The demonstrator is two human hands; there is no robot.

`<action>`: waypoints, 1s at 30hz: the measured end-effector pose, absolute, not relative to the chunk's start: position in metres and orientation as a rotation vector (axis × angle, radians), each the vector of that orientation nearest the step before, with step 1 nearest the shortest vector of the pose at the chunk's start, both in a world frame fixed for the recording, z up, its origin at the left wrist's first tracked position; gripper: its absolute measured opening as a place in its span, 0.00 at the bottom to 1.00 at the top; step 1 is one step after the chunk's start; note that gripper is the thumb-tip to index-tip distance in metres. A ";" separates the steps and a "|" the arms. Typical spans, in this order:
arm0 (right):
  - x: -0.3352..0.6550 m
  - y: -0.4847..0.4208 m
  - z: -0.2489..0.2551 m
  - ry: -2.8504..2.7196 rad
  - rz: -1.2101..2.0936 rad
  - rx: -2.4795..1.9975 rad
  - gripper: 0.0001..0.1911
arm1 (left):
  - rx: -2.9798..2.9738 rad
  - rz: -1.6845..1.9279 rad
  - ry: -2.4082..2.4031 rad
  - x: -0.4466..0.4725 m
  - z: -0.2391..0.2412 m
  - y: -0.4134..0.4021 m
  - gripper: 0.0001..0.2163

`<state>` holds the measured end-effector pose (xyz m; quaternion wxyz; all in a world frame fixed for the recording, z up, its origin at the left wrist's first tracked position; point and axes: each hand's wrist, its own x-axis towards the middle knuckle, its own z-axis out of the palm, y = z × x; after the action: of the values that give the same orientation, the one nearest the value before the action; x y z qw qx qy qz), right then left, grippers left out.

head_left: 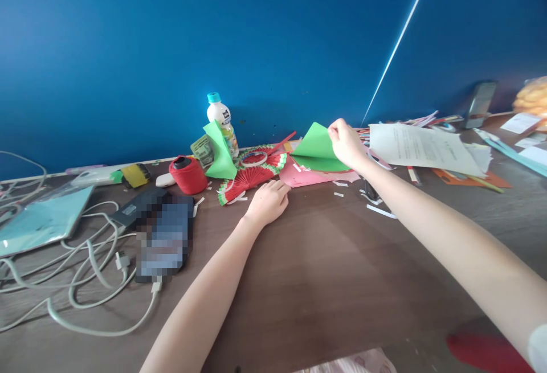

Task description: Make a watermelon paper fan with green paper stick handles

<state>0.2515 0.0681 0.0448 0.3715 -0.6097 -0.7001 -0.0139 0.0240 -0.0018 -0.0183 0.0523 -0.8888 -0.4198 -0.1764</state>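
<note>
My right hand pinches the raised corner of a green paper sheet that lies folded over a pink sheet near the back of the brown table. My left hand rests on the table with fingers loosely curled, fingertips touching a red pleated paper fan with green and white edging. It holds nothing that I can see. A second red fan with a white ring on it lies just behind.
A white bottle with a blue cap stands by the blue wall, a green paper cone leaning on it. A red roll, white cables, a dark device, printed sheets and paper scraps lie around.
</note>
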 end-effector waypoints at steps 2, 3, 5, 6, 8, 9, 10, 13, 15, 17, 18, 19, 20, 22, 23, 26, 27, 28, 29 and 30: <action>0.251 0.076 0.048 -1.729 0.017 -1.559 0.10 | -2.709 -0.551 -1.283 0.024 -0.019 -0.001 0.12; 0.250 0.080 0.051 -1.703 0.027 -1.563 0.10 | -2.712 -0.559 -1.287 0.024 -0.019 -0.001 0.12; 0.249 0.086 0.055 -1.679 0.024 -1.543 0.10 | -2.719 -0.578 -1.296 0.024 -0.020 0.000 0.12; 0.248 0.089 0.058 -1.678 0.014 -1.516 0.09 | -2.724 -0.589 -1.301 0.024 -0.020 0.000 0.12; 0.248 0.092 0.066 -1.687 -0.030 -1.441 0.09 | -2.735 -0.614 -1.315 0.024 -0.020 0.000 0.12; 0.248 0.093 0.071 -1.684 -0.069 -1.406 0.08 | -2.740 -0.629 -1.324 0.024 -0.020 0.000 0.12; 0.248 0.092 0.077 -1.674 -0.113 -1.381 0.09 | -2.746 -0.647 -1.334 0.025 -0.020 0.000 0.12; 0.244 0.080 0.099 -1.563 -0.264 -1.327 0.11 | -2.751 -0.726 -1.388 0.024 -0.020 -0.001 0.12; 0.236 0.061 0.109 -1.542 -0.328 -1.250 0.13 | -2.719 -0.817 -1.465 0.021 -0.019 0.000 0.12; 0.224 0.037 0.106 -1.681 -0.392 -1.097 0.13 | -2.651 -0.976 -1.586 0.016 -0.018 0.003 0.14; 0.217 0.023 0.099 -1.728 -0.405 -1.058 0.12 | -2.609 -1.066 -1.648 0.013 -0.017 0.005 0.14; 0.210 0.009 0.090 -1.798 -0.415 -1.018 0.12 | -2.561 -1.166 -1.712 0.009 -0.016 0.006 0.14; 0.204 -0.004 0.078 -1.955 -0.461 -0.918 0.13 | -2.527 -1.222 -1.752 0.005 -0.014 0.008 0.14; 0.194 -0.026 0.050 -2.238 -0.510 -0.675 0.12 | -2.475 -1.307 -1.809 -0.003 -0.009 0.012 0.14; 0.190 -0.035 0.036 -2.327 -0.518 -0.586 0.12 | -2.458 -1.360 -1.836 -0.006 -0.006 0.013 0.15; 0.186 -0.052 0.003 -2.500 -0.398 -0.537 0.15 | -2.359 -1.626 -2.020 -0.013 0.004 0.015 0.14; 0.185 -0.056 -0.003 -2.566 -0.301 -0.543 0.16 | -2.342 -1.668 -2.064 -0.014 0.007 0.016 0.14; 0.186 -0.058 -0.006 -2.622 -0.170 -0.544 0.15 | -2.336 -1.687 -2.092 -0.015 0.010 0.016 0.13; 0.187 -0.060 -0.007 -2.647 -0.006 -0.583 0.15 | -2.338 -1.696 -2.105 -0.016 0.013 0.017 0.13; 0.189 -0.061 -0.005 -2.645 0.185 -0.646 0.16 | -2.353 -1.690 -2.114 -0.016 0.015 0.017 0.13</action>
<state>0.1887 -0.0607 -0.0051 0.2049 -0.2316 -0.9487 0.0664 -0.0164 0.0168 0.0147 -0.2205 -0.6401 -0.5749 -0.4596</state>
